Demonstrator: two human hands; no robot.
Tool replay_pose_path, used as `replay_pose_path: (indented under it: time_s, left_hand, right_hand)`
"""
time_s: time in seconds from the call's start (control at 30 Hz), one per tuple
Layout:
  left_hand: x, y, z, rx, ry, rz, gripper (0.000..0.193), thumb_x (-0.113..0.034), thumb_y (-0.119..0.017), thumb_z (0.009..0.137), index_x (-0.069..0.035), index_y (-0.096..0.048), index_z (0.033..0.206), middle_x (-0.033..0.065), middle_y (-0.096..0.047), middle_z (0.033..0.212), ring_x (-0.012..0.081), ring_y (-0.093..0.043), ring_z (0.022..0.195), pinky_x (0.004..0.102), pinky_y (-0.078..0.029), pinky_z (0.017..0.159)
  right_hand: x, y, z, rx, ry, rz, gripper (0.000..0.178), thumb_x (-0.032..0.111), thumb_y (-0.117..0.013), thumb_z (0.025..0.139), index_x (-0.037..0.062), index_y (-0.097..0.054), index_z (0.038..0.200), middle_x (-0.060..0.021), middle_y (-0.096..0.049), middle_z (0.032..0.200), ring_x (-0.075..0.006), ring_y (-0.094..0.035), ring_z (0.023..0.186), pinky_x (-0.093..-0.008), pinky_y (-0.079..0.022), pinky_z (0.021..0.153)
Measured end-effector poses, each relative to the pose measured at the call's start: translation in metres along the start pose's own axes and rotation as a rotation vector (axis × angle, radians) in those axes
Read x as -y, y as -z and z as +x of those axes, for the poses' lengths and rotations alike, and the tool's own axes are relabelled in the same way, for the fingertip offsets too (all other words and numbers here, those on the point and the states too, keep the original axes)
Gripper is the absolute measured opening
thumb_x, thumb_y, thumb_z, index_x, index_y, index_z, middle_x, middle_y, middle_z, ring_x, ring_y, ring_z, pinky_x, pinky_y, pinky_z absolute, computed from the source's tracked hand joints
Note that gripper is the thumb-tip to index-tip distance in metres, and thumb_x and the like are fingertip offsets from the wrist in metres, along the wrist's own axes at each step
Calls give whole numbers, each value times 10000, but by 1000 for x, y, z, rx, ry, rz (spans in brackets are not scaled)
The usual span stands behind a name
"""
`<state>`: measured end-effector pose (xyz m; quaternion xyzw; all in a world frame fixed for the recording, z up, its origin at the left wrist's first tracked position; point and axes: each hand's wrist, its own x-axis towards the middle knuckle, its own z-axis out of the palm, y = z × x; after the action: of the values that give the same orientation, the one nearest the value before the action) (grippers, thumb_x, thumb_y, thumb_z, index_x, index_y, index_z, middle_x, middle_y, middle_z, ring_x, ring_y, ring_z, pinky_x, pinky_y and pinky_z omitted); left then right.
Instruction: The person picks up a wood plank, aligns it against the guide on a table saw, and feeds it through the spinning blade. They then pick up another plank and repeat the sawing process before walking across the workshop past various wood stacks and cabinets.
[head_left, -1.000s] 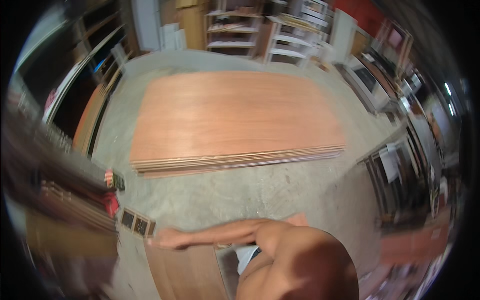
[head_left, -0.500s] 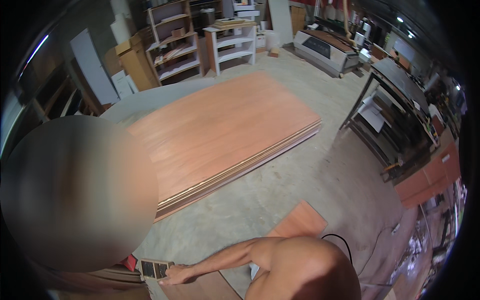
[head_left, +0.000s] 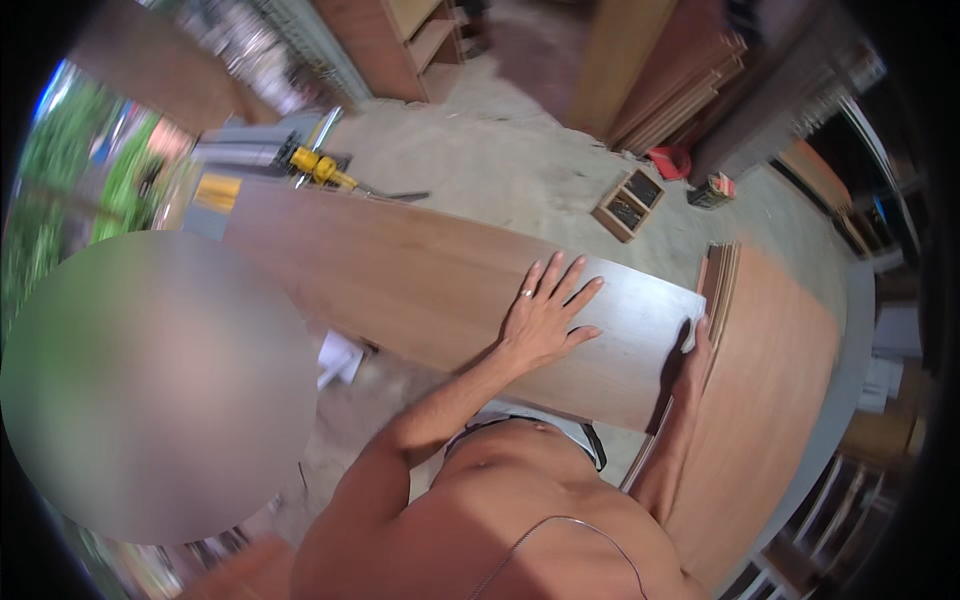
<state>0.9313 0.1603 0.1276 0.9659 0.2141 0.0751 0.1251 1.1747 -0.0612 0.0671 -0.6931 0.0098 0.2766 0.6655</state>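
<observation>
A long brown wooden board (head_left: 420, 270) lies flat in front of my body, running from the far left to the right. My left hand (head_left: 540, 325) presses on its upper face with fingers spread; a ring shows on one finger. At the board's right end, my right hand (head_left: 690, 368) is wrapped along the short edge, with its fingers partly hidden. Beyond the board, a two-compartment wooden box (head_left: 628, 205) holds small dark pieces on the floor.
Close at right stands a stack of plywood sheets (head_left: 770, 380). A yellow power tool (head_left: 318, 167) lies by the board's far left end. Near the box are a small can (head_left: 711, 190) and a red object (head_left: 670, 162). Panels (head_left: 680, 75) lean at the back. A blurred disc hides the left.
The view has swung left from the plywood stack and shelves to the long board. A hand that was at the wooden box is away from it; both hands are now on the board.
</observation>
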Motion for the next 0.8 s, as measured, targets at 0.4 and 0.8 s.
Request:
replay_pose_path:
  time_s: [0.4, 0.8]
  left_hand:
    - [345, 50, -263, -374, 1669, 197, 815, -649, -332, 1075, -35, -392, 1608, 252, -309, 1692, 511, -318, 1525, 695, -230, 1220]
    - [352, -8, -252, -1064, 1384, -414, 887, -511, -740, 943, 78, -435, 1533, 342, -503, 1505, 458, -469, 1424, 497, -368, 1194]
  right_hand:
    - [-15, 0, -26, -47, -38, 98, 662, 507, -657, 1030, -60, -628, 1371, -121, -677, 1275, -205, -614, 1182, -353, -461, 1065]
    - [-1, -8, -37, 109, 115, -32, 588, 290, -758, 1002, -109, -543, 1376, -149, -687, 1181, -197, -674, 1066, -331, -532, 965]
